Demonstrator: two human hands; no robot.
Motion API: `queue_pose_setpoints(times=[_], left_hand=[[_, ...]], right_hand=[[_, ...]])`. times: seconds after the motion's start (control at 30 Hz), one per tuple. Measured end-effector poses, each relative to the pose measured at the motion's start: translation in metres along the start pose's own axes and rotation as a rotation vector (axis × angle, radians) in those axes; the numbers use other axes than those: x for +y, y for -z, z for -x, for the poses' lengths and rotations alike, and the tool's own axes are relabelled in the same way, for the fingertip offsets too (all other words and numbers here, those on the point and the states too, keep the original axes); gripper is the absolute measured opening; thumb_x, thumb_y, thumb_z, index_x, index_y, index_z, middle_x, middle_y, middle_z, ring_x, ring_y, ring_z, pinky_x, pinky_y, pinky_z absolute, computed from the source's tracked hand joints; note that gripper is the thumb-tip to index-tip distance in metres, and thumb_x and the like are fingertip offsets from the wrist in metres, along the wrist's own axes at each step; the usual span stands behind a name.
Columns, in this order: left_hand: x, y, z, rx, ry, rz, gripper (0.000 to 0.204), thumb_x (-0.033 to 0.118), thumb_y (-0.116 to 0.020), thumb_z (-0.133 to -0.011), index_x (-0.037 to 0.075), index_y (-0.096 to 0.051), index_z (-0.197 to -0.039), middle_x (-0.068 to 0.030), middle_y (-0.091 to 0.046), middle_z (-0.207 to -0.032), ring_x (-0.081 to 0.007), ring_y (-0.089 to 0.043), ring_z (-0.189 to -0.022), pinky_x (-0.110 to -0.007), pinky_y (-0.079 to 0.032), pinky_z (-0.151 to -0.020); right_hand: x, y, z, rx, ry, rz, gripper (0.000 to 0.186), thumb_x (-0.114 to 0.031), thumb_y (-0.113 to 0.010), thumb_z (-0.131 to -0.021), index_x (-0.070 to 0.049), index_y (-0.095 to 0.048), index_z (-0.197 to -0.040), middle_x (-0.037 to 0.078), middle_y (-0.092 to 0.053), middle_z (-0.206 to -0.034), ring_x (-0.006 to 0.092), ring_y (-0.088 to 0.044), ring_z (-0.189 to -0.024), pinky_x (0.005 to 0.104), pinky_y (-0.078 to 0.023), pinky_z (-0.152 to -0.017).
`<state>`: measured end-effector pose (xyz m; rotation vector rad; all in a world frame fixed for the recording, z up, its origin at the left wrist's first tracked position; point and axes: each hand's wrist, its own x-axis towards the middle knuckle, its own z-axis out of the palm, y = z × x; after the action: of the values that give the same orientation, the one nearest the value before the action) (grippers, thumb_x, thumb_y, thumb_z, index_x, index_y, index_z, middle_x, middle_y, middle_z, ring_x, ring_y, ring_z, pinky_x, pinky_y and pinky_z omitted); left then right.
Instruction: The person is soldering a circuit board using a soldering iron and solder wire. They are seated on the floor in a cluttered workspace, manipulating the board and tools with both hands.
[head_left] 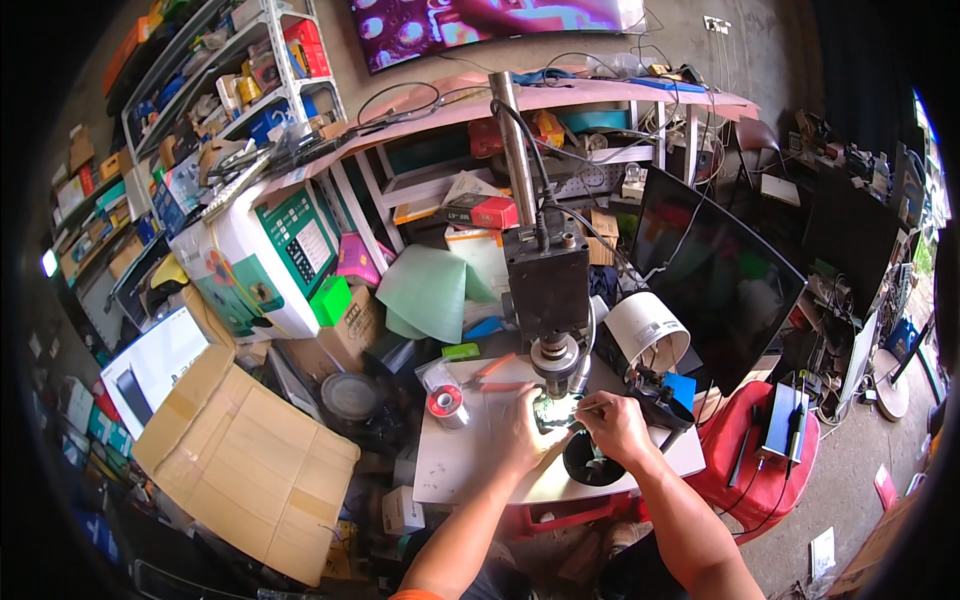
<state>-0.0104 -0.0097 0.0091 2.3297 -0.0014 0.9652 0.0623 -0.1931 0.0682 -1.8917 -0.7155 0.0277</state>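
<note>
My left hand (525, 435) grips a small lit circuit board (555, 410) beneath the lens of a microscope (548, 290) on a steel post. Close beside it, my right hand (617, 428) is pinched at the board's right side, on something thin that I cannot make out. Below both hands is a dark round stand (585, 470) on the white work board (460, 475). A solder spool (448, 402) and orange-handled tools (497, 383) lie left of the lens. A white cylinder (645, 330) leans behind my right hand.
A red stool (740, 430) holds a blue-and-grey device (783, 425) with cables. Behind it stands a dark monitor (715, 270). At left are a flattened carton (240, 460) and stacked boxes (265, 265); cluttered shelves (240, 70) and a wall screen (500, 20) are further back.
</note>
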Motion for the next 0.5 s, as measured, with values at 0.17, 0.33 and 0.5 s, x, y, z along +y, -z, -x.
queue_pose_setpoints(times=[0.17,0.33,0.5], left_hand=[[-0.0008,0.0011,0.0010,0.004,-0.006,0.010,0.093,0.027,-0.094,-0.071,0.002,-0.042,-0.144,-0.0241,-0.054,-0.141,-0.0440,-0.056,-0.129,-0.050,-0.049,-0.105],[-0.0040,-0.0003,-0.0004,0.004,-0.038,0.015,0.092,0.027,-0.094,-0.072,0.002,-0.042,-0.144,-0.0246,-0.054,-0.140,-0.0442,-0.058,-0.126,-0.049,-0.050,-0.103],[-0.0031,-0.0006,0.0007,0.001,-0.016,-0.003,0.094,0.029,-0.094,-0.072,0.002,-0.040,-0.145,-0.0249,-0.055,-0.139,-0.0444,-0.059,-0.125,-0.049,-0.052,-0.100]], right_hand=[[-0.0017,-0.0002,-0.0007,-0.006,0.018,0.019,0.018,-0.009,-0.077,-0.089,0.004,-0.075,-0.100,0.017,-0.078,-0.084,0.0206,-0.076,-0.073,0.0324,-0.059,-0.067],[-0.0018,0.0005,-0.0007,-0.009,0.011,0.020,0.019,-0.010,-0.077,-0.089,0.004,-0.075,-0.101,0.018,-0.078,-0.086,0.0229,-0.077,-0.076,0.0333,-0.059,-0.069],[-0.0042,0.0019,-0.0004,-0.022,0.000,0.022,0.018,-0.010,-0.077,-0.089,0.004,-0.075,-0.101,0.017,-0.078,-0.086,0.0223,-0.077,-0.076,0.0333,-0.059,-0.069]])
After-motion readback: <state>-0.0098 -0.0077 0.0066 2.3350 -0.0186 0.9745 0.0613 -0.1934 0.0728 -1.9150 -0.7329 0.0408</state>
